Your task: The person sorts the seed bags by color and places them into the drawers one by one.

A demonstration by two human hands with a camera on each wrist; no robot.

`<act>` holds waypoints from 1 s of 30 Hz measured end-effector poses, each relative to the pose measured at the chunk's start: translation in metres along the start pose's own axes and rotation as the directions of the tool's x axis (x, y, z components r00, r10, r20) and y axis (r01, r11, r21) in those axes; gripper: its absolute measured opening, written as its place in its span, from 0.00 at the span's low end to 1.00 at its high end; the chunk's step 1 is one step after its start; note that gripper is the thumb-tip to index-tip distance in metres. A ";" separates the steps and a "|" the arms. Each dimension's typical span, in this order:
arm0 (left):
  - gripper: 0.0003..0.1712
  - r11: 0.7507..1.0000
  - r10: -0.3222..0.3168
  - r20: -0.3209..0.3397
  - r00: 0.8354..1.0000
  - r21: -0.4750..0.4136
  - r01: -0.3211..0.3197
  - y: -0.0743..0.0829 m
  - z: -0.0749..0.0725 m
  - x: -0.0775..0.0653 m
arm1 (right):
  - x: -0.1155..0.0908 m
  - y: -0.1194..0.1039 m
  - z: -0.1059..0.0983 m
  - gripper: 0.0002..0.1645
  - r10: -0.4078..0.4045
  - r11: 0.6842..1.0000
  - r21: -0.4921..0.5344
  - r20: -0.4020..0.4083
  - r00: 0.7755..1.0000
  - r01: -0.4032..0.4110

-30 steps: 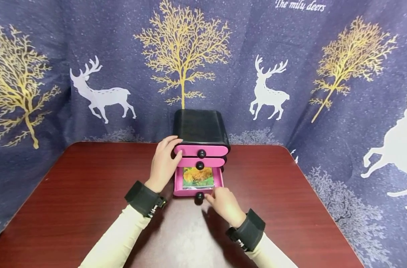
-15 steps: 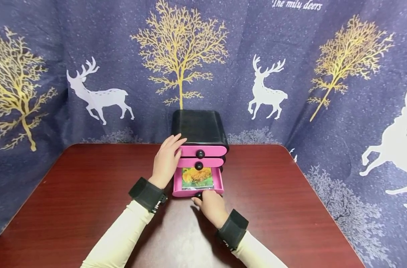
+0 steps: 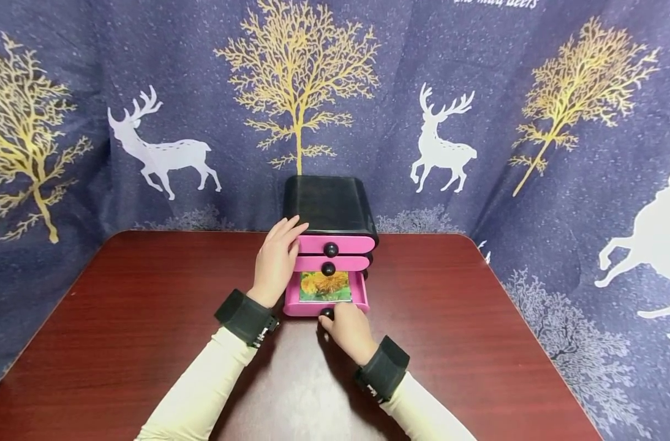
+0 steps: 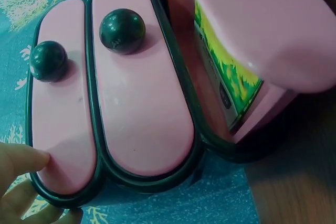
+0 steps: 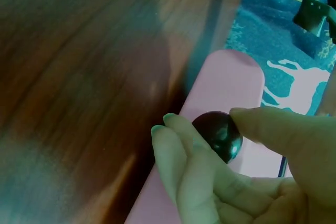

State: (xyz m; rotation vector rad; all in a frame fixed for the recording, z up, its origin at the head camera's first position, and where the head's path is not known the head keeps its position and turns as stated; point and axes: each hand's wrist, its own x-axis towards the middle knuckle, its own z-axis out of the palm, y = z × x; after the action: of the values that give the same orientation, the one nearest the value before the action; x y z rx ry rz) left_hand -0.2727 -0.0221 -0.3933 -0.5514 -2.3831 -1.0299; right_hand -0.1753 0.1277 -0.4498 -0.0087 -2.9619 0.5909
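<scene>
A small black cabinet with three pink drawers stands at the table's back. Its bottom drawer is pulled out, and a flat piece with an orange flower picture lies inside. My right hand holds that drawer's round black knob, thumb on one side and fingers on the other. At the cabinet's upper left, my left hand rests with fingers extended over the top edge. Its thumb presses the pink front of the top drawer. The middle drawer is closed.
The reddish-brown table spreads around the cabinet, its back edge just behind. Beyond hangs a dark blue cloth printed with gold trees and white deer. Both wrists wear black bands, the right one close over the table.
My right hand has moved left from beside the bottom drawer's knob onto it. The drawer front now sits slightly closer to the cabinet. My left fingers have shifted a little over the top edge.
</scene>
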 end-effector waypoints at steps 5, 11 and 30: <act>0.22 1.000 -0.012 0.005 1.000 -0.006 0.012 -0.001 -0.001 0.000 | 0.005 0.001 0.002 0.25 0.018 1.000 0.008 0.000 1.000 -0.018; 0.22 1.000 -0.016 0.015 1.000 -0.005 0.016 0.000 0.000 0.001 | 0.016 0.005 0.004 0.26 0.025 0.999 0.036 -0.003 1.000 -0.025; 0.22 0.999 -0.043 0.014 0.999 -0.019 0.044 0.000 -0.001 0.002 | 0.056 0.007 0.009 0.20 0.076 0.990 0.117 -0.015 0.997 -0.074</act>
State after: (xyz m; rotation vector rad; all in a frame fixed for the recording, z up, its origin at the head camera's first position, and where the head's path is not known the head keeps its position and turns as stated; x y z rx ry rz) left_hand -0.2740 -0.0229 -0.3919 -0.5170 -2.4091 -1.0720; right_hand -0.2325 0.1321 -0.4537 -0.1145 -2.9142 0.7679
